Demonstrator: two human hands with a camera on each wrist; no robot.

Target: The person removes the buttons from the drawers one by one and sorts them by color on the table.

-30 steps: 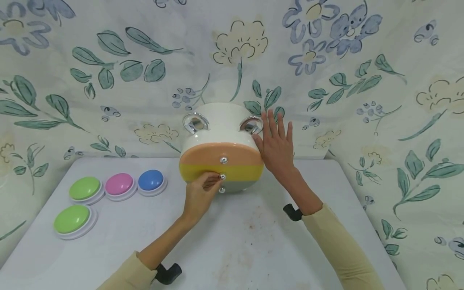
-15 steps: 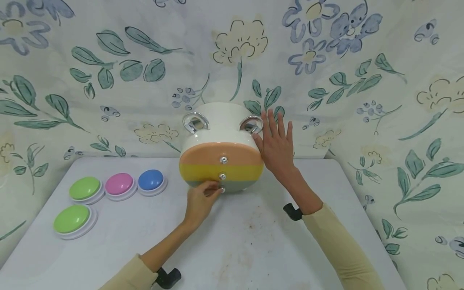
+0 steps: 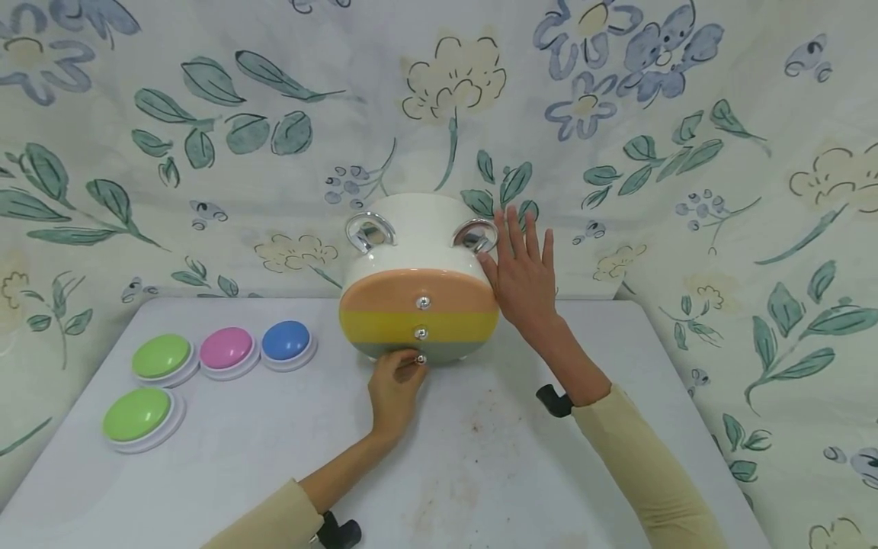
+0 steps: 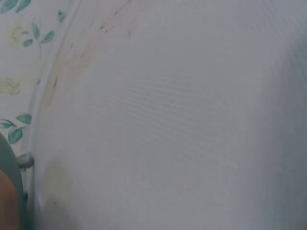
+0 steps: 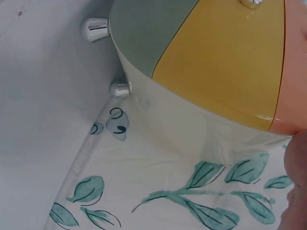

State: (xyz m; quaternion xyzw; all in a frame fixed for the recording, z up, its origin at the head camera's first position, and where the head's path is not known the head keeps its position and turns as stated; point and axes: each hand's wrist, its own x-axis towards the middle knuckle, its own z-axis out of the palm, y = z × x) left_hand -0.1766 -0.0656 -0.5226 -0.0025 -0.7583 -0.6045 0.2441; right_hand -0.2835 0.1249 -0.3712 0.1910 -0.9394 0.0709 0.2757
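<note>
A glossy white oval box (image 3: pixel 418 229) stands at the back of the table, its front split into orange, yellow and grey-green drawers. Each drawer bears a silver knob, and two chrome loops rise from the top. My left hand (image 3: pixel 394 396) pinches the bottom knob (image 3: pixel 421 359) with thumb and forefinger. At the box's right side, my right hand (image 3: pixel 524 282) rests with straight fingers, thumb beside the right chrome loop (image 3: pixel 475 236). The right wrist view shows the yellow drawer (image 5: pixel 220 62) flush with its neighbours, and chrome feet (image 5: pixel 96 29) beneath the box.
Several push buttons in white bases sit on the left of the white table (image 3: pixel 494 457): a pink one (image 3: pixel 225 348), a blue one (image 3: pixel 285 341) and two green ones, the nearer green button (image 3: pixel 136 415) in front. Flower-printed cloth (image 3: pixel 439 114) hangs close behind the box.
My left hand has moved down from the middle knob to the bottom knob, its forearm shifting right. The right hand and the box have stayed in place.
</note>
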